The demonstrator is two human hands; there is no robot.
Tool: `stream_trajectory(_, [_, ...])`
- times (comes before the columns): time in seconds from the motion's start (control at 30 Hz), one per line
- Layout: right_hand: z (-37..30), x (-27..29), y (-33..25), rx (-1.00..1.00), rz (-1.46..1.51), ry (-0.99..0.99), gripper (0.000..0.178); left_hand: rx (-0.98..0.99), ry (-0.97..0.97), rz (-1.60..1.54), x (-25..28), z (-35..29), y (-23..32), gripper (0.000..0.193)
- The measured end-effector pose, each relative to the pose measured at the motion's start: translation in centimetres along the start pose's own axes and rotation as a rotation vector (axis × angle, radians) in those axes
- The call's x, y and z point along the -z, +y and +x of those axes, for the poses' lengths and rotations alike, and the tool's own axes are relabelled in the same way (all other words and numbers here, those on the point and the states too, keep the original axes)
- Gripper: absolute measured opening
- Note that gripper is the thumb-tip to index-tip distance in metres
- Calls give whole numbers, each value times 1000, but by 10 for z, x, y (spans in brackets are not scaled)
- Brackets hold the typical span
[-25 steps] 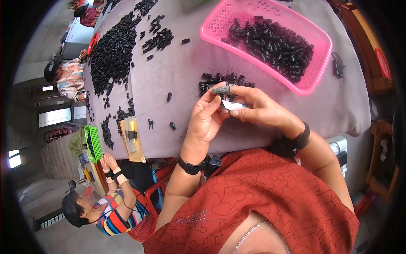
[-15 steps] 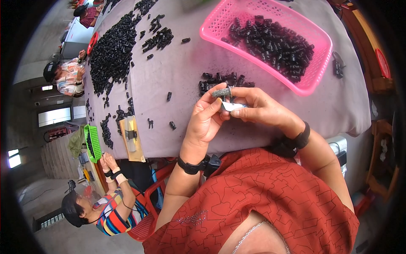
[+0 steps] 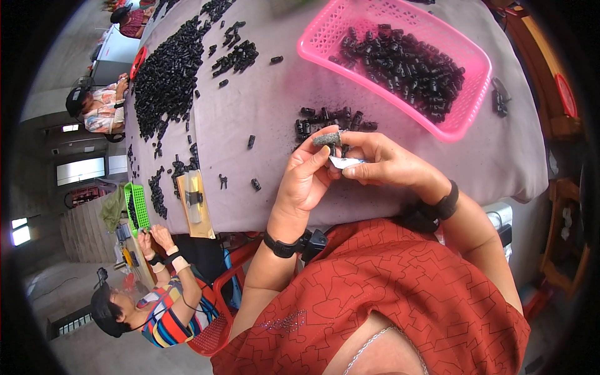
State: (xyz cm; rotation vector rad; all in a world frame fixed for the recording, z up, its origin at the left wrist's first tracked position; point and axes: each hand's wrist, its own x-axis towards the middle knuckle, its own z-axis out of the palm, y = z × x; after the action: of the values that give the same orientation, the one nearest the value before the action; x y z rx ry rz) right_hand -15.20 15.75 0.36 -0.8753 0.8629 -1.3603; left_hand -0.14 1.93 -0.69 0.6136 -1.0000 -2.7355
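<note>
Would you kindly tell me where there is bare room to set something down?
Bare tablecloth shows right of the right hand, in front of the pink basket. Another patch lies between the basket's left end and the scattered black parts. It is crowded at the large black heap on the left and the small pile just past the fingers.

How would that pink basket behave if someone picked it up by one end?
The pink basket would probably hold its shape, since it shows no sagging, though being perforated it might flex slightly. The black pieces lie loose inside, so they'd likely slide toward the low end. Wide and low, it seems unlikely to tip if merely pushed.
</note>
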Motion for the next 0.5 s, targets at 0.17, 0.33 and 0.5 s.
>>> stream_trajectory(0.17, [0,0,1,2,22,38,42,-4,-13,-10,3,1,-2,40])
stream_trajectory(0.33, [1,3,5,13,11,18,42,-2,8,-2,-1,1,0,35])
stream_trajectory(0.5, [1,0,1,19,-12,29,42,4,14,-6,0,1,0,36])
